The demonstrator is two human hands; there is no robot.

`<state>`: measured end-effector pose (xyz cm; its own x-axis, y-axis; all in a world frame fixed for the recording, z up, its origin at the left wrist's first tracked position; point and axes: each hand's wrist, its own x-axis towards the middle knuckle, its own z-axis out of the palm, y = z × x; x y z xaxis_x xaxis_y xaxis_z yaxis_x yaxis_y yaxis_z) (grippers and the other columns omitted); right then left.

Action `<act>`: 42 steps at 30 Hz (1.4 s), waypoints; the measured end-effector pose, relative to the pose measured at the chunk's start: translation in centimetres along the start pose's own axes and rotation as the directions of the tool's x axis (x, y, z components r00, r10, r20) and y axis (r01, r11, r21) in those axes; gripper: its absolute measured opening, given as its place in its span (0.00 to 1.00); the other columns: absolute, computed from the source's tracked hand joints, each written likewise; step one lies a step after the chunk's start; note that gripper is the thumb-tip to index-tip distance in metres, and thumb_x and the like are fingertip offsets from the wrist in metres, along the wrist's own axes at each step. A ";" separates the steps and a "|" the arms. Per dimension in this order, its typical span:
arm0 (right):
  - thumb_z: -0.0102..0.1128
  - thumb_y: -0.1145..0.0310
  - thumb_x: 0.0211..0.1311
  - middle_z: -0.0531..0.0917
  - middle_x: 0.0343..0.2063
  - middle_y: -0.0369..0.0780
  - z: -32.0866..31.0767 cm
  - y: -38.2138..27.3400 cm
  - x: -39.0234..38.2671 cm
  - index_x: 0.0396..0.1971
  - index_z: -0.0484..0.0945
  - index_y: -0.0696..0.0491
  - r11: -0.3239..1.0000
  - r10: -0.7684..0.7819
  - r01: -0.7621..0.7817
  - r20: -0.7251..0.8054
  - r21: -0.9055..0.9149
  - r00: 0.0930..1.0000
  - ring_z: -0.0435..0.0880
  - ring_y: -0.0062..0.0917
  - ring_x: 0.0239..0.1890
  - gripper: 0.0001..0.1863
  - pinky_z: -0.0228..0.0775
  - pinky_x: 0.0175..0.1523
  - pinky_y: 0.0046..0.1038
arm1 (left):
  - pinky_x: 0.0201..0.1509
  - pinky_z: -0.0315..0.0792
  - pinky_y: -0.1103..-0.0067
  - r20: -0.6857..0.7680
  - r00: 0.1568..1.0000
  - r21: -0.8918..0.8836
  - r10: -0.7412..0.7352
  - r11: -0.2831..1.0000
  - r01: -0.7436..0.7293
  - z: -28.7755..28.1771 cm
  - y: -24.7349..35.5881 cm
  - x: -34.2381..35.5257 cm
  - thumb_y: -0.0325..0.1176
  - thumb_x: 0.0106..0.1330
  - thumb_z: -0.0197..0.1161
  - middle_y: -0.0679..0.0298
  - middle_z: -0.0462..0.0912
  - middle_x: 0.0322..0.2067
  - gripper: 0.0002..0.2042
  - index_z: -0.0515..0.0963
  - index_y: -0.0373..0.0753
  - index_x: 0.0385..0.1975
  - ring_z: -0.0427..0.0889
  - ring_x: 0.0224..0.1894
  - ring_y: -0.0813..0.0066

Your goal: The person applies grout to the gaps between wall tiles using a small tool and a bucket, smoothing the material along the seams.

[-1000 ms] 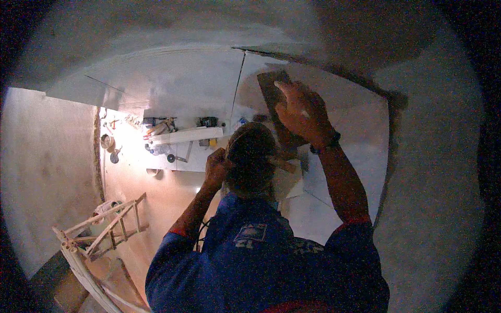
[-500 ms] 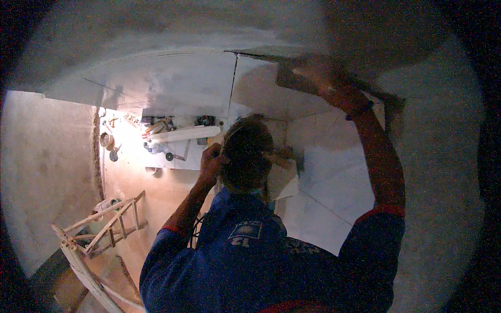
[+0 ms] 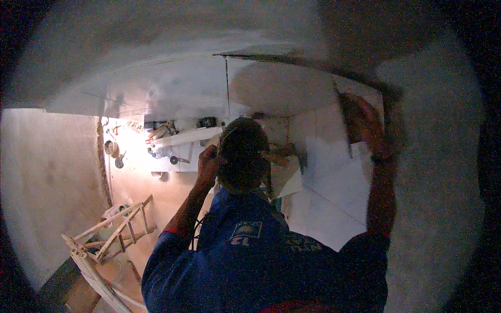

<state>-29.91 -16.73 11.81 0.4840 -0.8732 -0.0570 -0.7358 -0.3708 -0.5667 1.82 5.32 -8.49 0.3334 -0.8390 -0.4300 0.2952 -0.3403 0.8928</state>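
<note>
My left hand (image 3: pixel 209 164) is closed at the left edge of a dark, round, bowl-like thing (image 3: pixel 244 154) in front of my blue shirt. What it contains, if anything, is too dark to see. On the right, my raised right hand (image 3: pixel 371 122), blurred by motion, grips a dark flat spreader (image 3: pixel 346 121). Its long edge lies against or very near the large pale tiles (image 3: pixel 334 172) of the right wall, close to the corner. Greyish smears show on the tiles of the far wall (image 3: pixel 282 86).
Left of the bowl, a white ledge (image 3: pixel 190 164) bears a pale plank (image 3: pixel 182 139), a bottle and several tools. A wooden ladder-like frame (image 3: pixel 112 235) stands at lower left. Bright light falls around a small round container (image 3: pixel 110 147). A pale board (image 3: pixel 286 183) lies right of the bowl.
My right hand has swept right and down with the spreader, from the upper far wall to the right wall. My left hand stays at the bowl; the view shifts slightly.
</note>
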 end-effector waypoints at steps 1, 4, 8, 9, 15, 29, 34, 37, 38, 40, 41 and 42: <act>0.47 0.68 0.59 0.73 0.48 0.40 1.5 -1.3 0.2 0.50 0.68 0.55 0.962 0.107 -0.100 -0.012 0.254 0.994 0.71 0.29 0.50 0.19 0.61 0.56 0.31 | 0.26 0.59 0.82 -0.009 1.000 -0.043 -0.021 0.999 0.021 0.3 0.4 -0.1 0.27 0.39 0.59 0.70 0.66 0.18 0.08 0.65 0.39 0.17 0.63 0.23 0.81; 0.47 0.67 0.60 0.73 0.47 0.39 7.0 -1.8 0.5 0.52 0.67 0.54 0.699 0.190 -0.132 -0.004 0.703 0.982 0.71 0.23 0.49 0.19 0.64 0.53 0.25 | 0.27 0.60 0.82 0.044 0.999 -0.018 -0.017 1.000 0.018 0.2 0.6 0.2 0.26 0.38 0.59 0.70 0.65 0.18 0.08 0.65 0.39 0.17 0.64 0.24 0.81; 0.47 0.67 0.60 0.75 0.43 0.39 12.3 -2.7 2.8 0.49 0.69 0.55 0.306 0.368 -0.078 -0.042 0.949 0.929 0.74 0.22 0.44 0.17 0.68 0.46 0.24 | 0.27 0.60 0.82 0.053 0.998 0.035 -0.015 0.999 0.013 0.8 3.1 -0.3 0.26 0.39 0.58 0.70 0.65 0.18 0.08 0.65 0.40 0.17 0.64 0.24 0.81; 0.47 0.66 0.60 0.75 0.42 0.40 12.6 -3.9 3.5 0.48 0.69 0.56 0.262 0.437 -0.105 -0.021 0.960 0.899 0.74 0.22 0.42 0.17 0.69 0.45 0.24 | 0.27 0.60 0.81 0.044 0.999 0.028 -0.024 0.999 0.022 0.9 3.1 -0.4 0.26 0.39 0.58 0.70 0.65 0.18 0.08 0.65 0.40 0.17 0.64 0.24 0.80; 0.51 0.66 0.56 0.78 0.34 0.40 17.0 -7.3 6.9 0.44 0.71 0.57 0.762 0.448 -0.113 -0.393 0.637 0.803 0.76 0.27 0.37 0.17 0.69 0.42 0.29 | 0.26 0.60 0.81 -0.025 0.999 0.148 -0.038 0.988 0.042 -0.4 2.0 -1.2 0.27 0.41 0.58 0.71 0.65 0.18 0.07 0.65 0.40 0.18 0.63 0.23 0.81; 0.48 0.60 0.60 0.74 0.46 0.37 12.9 0.4 0.3 0.50 0.66 0.56 0.056 0.309 0.173 -0.182 0.983 0.933 0.73 0.26 0.46 0.22 0.64 0.54 0.29 | 0.27 0.61 0.84 -0.048 0.999 0.142 -0.002 0.990 0.009 -0.9 3.2 -2.0 0.28 0.44 0.55 0.69 0.69 0.21 0.05 0.69 0.38 0.22 0.65 0.24 0.81; 0.44 0.62 0.63 0.70 0.50 0.39 5.8 14.2 -3.4 0.54 0.63 0.56 0.089 0.480 0.181 -0.201 0.979 0.854 0.70 0.28 0.51 0.22 0.62 0.57 0.30 | 0.28 0.61 0.83 -0.032 0.998 0.208 -0.054 0.976 0.060 -0.5 3.9 -0.7 0.27 0.44 0.56 0.70 0.68 0.20 0.05 0.68 0.38 0.20 0.64 0.23 0.81; 0.42 0.65 0.64 0.68 0.52 0.40 1.5 18.1 -3.6 0.56 0.61 0.55 0.784 0.427 -0.065 -0.460 0.618 0.779 0.67 0.29 0.54 0.21 0.61 0.58 0.29 | 0.29 0.61 0.82 0.001 0.998 0.335 -0.061 0.940 0.057 1.3 6.3 -0.5 0.28 0.43 0.57 0.71 0.68 0.20 0.05 0.68 0.39 0.20 0.64 0.24 0.82; 0.42 0.65 0.64 0.69 0.52 0.40 1.2 18.5 -3.1 0.56 0.62 0.55 0.757 0.433 -0.030 -0.467 0.652 0.771 0.67 0.29 0.54 0.21 0.61 0.58 0.29 | 0.29 0.61 0.82 0.007 0.998 0.314 -0.068 0.947 0.062 1.1 6.0 -0.3 0.28 0.43 0.57 0.71 0.68 0.20 0.05 0.68 0.39 0.20 0.64 0.24 0.82; 0.44 0.67 0.63 0.69 0.52 0.39 0.7 18.8 -1.9 0.55 0.62 0.54 0.699 0.441 0.041 -0.476 0.714 0.761 0.68 0.28 0.53 0.21 0.61 0.57 0.29 | 0.29 0.61 0.82 0.014 0.997 0.266 -0.081 0.961 0.075 0.7 5.6 0.0 0.28 0.42 0.57 0.70 0.69 0.20 0.06 0.69 0.38 0.20 0.65 0.24 0.82; 0.44 0.68 0.62 0.69 0.51 0.39 0.6 18.8 -1.3 0.55 0.63 0.54 0.668 0.444 0.076 -0.478 0.740 0.758 0.68 0.28 0.53 0.20 0.61 0.57 0.29 | 0.29 0.61 0.82 0.037 0.997 0.275 -0.060 0.960 0.048 0.9 6.0 -0.2 0.28 0.42 0.58 0.70 0.69 0.20 0.06 0.69 0.38 0.21 0.65 0.25 0.82; 0.45 0.69 0.62 0.70 0.51 0.39 0.5 18.7 -0.8 0.55 0.63 0.54 0.635 0.446 0.111 -0.480 0.765 0.756 0.68 0.27 0.53 0.20 0.61 0.57 0.28 | 0.29 0.61 0.82 0.060 0.997 0.283 -0.040 0.959 0.021 1.2 6.4 -0.4 0.28 0.42 0.58 0.70 0.69 0.21 0.06 0.69 0.38 0.21 0.65 0.25 0.82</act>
<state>-43.79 -22.83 0.81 -0.1895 -0.9769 0.0988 -0.0513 -0.0906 -0.9946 2.48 2.92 -2.42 0.2669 -0.8489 -0.4563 0.0370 -0.4641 0.8850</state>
